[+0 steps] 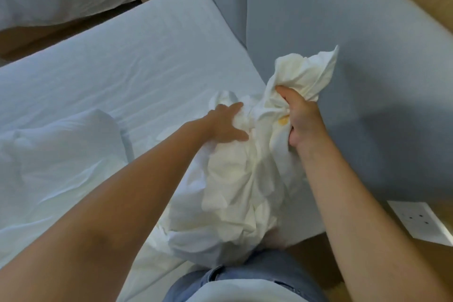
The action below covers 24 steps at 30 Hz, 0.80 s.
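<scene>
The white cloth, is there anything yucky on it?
Yes. A small yellow stain marks the white cloth right beside the right hand that grips it. It stands out because the cloth around it is white.

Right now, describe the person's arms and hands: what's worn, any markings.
Both the left hand and the right hand are bare, without gloves. The left forearm and right forearm are uncovered as far as the frame shows, with no sleeve, watch or bracelet in sight. No markings show.
</scene>
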{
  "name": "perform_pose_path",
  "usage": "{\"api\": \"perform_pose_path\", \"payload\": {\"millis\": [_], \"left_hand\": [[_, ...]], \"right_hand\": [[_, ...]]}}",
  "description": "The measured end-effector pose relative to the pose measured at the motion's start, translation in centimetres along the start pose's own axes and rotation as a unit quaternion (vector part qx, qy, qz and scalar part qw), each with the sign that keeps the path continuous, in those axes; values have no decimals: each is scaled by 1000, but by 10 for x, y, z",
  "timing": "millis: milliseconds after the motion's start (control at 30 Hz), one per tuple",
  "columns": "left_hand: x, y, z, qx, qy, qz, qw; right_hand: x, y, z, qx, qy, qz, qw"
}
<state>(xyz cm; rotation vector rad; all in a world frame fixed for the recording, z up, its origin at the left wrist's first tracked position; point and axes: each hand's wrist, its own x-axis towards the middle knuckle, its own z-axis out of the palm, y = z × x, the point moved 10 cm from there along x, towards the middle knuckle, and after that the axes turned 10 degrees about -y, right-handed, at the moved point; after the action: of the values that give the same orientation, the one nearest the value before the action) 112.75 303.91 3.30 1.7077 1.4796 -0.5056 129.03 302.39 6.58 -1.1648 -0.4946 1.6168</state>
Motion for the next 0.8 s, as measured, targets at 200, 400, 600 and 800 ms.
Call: {"api": "perform_pose_path", "payload": {"millis": [200, 400, 600, 800], "left_hand": [[-5, -8, -46, -7, 179, -11, 984], [-39, 74, -150, -126, 389, 150, 900], [-9, 94, -136, 11, 281, 101, 954], [-51, 56, -24, -254, 137, 172, 942]], "right_hand": [[-9, 25, -9, 78, -11, 50, 996], [-18, 2, 0, 144, -28, 7, 989], [-23, -15, -5, 79, -33, 32, 996], [-16, 7, 16, 63, 13, 49, 997]]}}
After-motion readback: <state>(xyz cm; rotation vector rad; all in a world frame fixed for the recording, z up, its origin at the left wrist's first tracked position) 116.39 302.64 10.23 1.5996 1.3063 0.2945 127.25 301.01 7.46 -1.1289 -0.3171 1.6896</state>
